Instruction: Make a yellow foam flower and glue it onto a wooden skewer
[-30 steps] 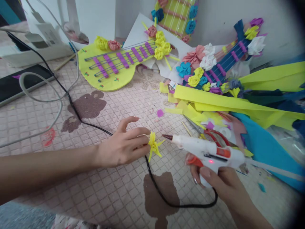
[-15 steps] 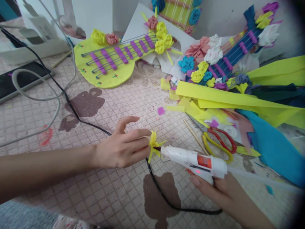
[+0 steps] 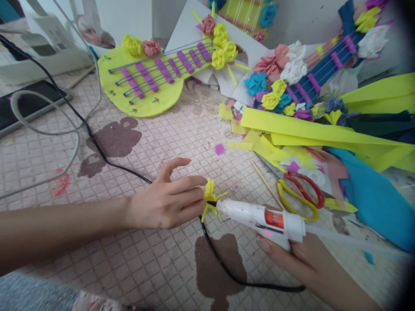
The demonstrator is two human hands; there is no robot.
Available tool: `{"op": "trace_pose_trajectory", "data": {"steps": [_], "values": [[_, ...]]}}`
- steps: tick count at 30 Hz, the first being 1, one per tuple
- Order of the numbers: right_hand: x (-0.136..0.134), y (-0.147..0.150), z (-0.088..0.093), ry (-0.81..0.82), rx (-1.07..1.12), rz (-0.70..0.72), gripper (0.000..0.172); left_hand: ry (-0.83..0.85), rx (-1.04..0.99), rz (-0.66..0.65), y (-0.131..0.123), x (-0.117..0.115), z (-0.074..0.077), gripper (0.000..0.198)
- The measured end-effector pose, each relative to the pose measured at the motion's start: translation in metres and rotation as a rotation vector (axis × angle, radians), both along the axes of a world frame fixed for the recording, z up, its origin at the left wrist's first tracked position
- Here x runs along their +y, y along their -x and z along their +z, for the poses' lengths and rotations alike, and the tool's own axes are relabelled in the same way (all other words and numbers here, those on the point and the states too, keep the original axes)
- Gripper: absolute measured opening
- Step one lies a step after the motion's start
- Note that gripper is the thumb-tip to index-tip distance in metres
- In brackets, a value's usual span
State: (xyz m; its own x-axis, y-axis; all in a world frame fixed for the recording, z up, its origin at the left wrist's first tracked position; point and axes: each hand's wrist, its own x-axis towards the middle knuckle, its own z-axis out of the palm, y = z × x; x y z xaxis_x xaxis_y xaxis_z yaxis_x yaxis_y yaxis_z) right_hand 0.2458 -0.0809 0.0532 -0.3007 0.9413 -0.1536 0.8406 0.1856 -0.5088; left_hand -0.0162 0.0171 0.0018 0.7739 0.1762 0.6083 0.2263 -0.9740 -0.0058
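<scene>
My left hand [image 3: 170, 196] is closed on a small yellow paper flower [image 3: 210, 192] with thin strips sticking out, its index finger raised and bent. Wrapped round the handle of a white hot glue gun [image 3: 256, 218] is my right hand [image 3: 292, 255]. The gun's dark nozzle meets the flower's middle, and a red light glows on its side. A clear glue stick [image 3: 350, 242] trails out of the back. Beyond my hands lies a yellow paper guitar [image 3: 145, 82] with purple strips, strings and paper roses.
Red-and-yellow-handled scissors [image 3: 300, 196] and a wooden stick [image 3: 267, 183] lie right of the gun. Yellow paper strips [image 3: 308, 129] and blue paper [image 3: 372, 198] cover the right side. A blue paper guitar [image 3: 320, 71] stands behind. A black cord [image 3: 129, 168] crosses the tablecloth. At left lies a phone [image 3: 32, 106].
The glue gun has shifted very slightly left, its nozzle still at the yellow flower. The left hand has barely moved, and the view has tilted a little.
</scene>
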Motion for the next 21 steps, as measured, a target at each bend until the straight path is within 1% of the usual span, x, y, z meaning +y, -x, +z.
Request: {"op": "trace_pose_trajectory", "data": {"steps": [4,9,14,21], "values": [[-0.0003,-0.001,-0.0001,0.0,-0.008,0.0,0.017,0.006,0.012,0.007,-0.0005,0.0004,0.0002,0.014],[0.001,-0.0012,0.0019,0.013,0.003,0.016,0.012,0.023,0.044,0.023,0.0005,0.0006,-0.0007,0.016],[-0.0006,-0.0029,-0.0007,0.008,0.011,-0.007,0.017,0.062,0.048,0.026,-0.0007,0.0015,0.0004,0.019],[0.0007,-0.0018,-0.0009,-0.001,0.039,-0.029,0.017,0.121,0.052,0.001,-0.0015,0.0023,-0.0011,0.019]]}}
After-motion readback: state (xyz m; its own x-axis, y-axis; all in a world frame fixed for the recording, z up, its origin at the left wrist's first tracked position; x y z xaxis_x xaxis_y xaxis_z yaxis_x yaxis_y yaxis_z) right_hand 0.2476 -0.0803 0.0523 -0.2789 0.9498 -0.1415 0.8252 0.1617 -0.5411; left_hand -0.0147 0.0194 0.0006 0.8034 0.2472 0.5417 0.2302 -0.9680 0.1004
